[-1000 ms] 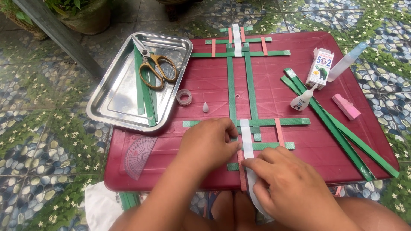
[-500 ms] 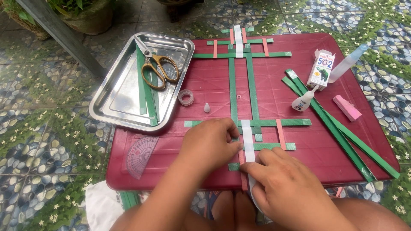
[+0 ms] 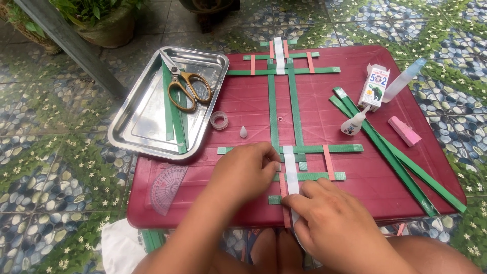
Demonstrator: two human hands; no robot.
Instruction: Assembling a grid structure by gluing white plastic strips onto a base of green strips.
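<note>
On a dark red table [image 3: 243, 101] lies a lattice of green strips [image 3: 282, 101] crossed by pink and white strips. My left hand [image 3: 243, 170] presses down on the near crossing of the lattice, fingertips at the green strips. My right hand [image 3: 329, 218] pinches the near end of a white strip [image 3: 289, 167] that runs up over the green cross strips. The strip's lower end is hidden under my fingers.
A steel tray [image 3: 147, 122] at the left holds scissors [image 3: 185, 89] and green strips. A tape roll [image 3: 219, 120] and a small cap [image 3: 243, 132] lie beside it. Glue bottle [image 3: 353, 123], small box [image 3: 374, 87], pink block [image 3: 404, 131] and long green strips [image 3: 395, 157] sit right. A protractor [image 3: 167, 189] lies near left.
My hands have stayed on the near crossing. The right hand has shifted slightly along the white strip; nothing else on the table moved.
</note>
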